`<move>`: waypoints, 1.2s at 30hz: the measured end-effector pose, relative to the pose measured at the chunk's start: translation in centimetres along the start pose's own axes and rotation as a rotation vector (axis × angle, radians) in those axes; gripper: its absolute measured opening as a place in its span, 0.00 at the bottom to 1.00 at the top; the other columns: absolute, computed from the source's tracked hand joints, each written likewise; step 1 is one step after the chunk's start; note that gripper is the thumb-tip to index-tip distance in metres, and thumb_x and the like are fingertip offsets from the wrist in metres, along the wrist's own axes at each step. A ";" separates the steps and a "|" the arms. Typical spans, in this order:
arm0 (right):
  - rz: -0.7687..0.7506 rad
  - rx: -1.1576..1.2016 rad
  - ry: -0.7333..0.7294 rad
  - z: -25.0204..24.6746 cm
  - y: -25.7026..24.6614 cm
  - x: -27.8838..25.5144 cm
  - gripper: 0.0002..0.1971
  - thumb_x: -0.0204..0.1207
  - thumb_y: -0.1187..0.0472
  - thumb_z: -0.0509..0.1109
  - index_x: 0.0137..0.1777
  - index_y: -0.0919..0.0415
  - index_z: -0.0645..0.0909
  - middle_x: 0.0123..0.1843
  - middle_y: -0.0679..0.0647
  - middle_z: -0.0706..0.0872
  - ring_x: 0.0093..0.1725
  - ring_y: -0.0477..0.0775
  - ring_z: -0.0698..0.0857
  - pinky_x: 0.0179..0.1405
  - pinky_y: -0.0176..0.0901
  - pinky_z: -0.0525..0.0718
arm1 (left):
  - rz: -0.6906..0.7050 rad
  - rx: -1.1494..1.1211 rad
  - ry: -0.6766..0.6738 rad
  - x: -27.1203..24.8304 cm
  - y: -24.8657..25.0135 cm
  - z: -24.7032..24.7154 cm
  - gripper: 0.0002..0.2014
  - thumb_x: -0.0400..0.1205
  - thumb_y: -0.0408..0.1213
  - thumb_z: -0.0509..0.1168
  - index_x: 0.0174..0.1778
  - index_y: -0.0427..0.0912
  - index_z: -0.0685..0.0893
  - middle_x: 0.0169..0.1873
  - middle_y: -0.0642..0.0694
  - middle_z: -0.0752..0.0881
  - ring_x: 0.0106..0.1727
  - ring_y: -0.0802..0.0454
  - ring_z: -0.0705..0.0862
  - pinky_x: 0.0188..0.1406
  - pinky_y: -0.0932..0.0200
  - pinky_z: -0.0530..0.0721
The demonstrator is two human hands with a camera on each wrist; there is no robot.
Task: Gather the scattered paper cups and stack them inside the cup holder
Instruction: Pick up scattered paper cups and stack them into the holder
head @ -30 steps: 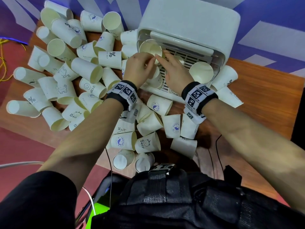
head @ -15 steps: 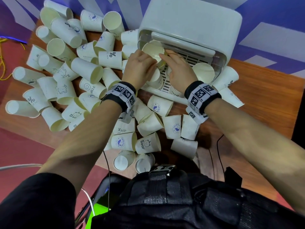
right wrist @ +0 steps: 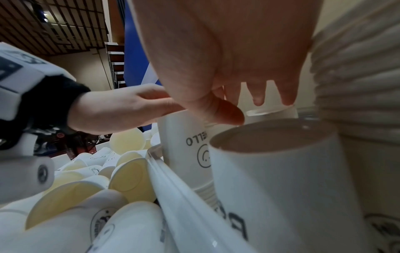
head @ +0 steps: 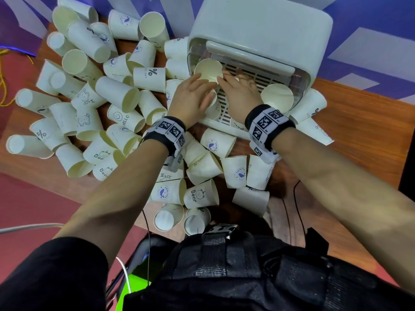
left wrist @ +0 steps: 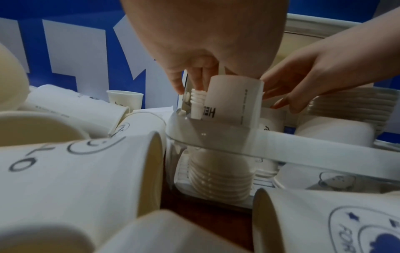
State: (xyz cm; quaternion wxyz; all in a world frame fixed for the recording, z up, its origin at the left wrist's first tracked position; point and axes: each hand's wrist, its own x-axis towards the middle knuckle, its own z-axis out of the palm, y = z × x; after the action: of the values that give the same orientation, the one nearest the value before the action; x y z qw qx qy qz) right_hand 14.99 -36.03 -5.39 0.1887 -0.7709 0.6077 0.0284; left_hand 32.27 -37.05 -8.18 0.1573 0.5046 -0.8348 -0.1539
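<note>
Head view: left of the white plastic cup holder (head: 258, 25), loose white paper cups (head: 116, 95) litter the wooden counter (head: 359, 122). Left hand (head: 190, 97) grips the upright "HELLO" cup (left wrist: 233, 101) over the holder's left stack; right hand (head: 238, 93), just right, rests slack fingers beside it.

You wear a black band (head: 167, 136) on your left wrist and another black band (head: 268, 124) on your right wrist, each covered with white patches (head: 267, 120) that carry black square codes. Just below the left band, a thin black cable (head: 147, 223) runs down. Your left upper arm has a black sleeve (head: 51, 272). On your chest sits a black harness (head: 224, 265) with a metal buckle (head: 221, 228).
</note>
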 end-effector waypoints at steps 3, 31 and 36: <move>0.032 0.032 -0.015 -0.2 -0.2 0.1 0.33 0.80 0.68 0.58 0.83 0.54 0.53 0.85 0.51 0.52 0.83 0.64 0.53 0.81 0.60 0.50 | -0.026 0.003 -0.068 0.6 0.4 -0.3 0.23 0.86 0.50 0.52 0.69 0.42 0.80 0.67 0.43 0.82 0.78 0.39 0.68 0.76 0.46 0.62; 0.328 0.351 0.246 0.0 10.1 -18.6 0.24 0.77 0.70 0.59 0.74 0.62 0.73 0.73 0.61 0.75 0.74 0.62 0.68 0.75 0.48 0.63 | 0.357 -0.050 -0.094 -2.6 18.1 0.3 0.16 0.80 0.32 0.58 0.61 0.34 0.83 0.55 0.36 0.84 0.55 0.35 0.82 0.53 0.49 0.79; 0.492 0.363 0.151 0.9 14.2 -20.0 0.25 0.77 0.65 0.61 0.76 0.61 0.70 0.73 0.63 0.74 0.71 0.66 0.71 0.69 0.54 0.71 | 0.328 -0.043 -0.231 -0.3 21.1 3.4 0.17 0.80 0.32 0.59 0.65 0.36 0.81 0.60 0.38 0.82 0.62 0.38 0.79 0.59 0.46 0.80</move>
State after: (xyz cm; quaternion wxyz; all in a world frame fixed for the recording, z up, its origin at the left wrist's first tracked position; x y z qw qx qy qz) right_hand -3.46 -19.88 -4.44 0.2648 -0.5543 0.7836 -0.0929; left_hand 14.24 -27.10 -2.50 0.0941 0.3373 -0.9149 -0.2007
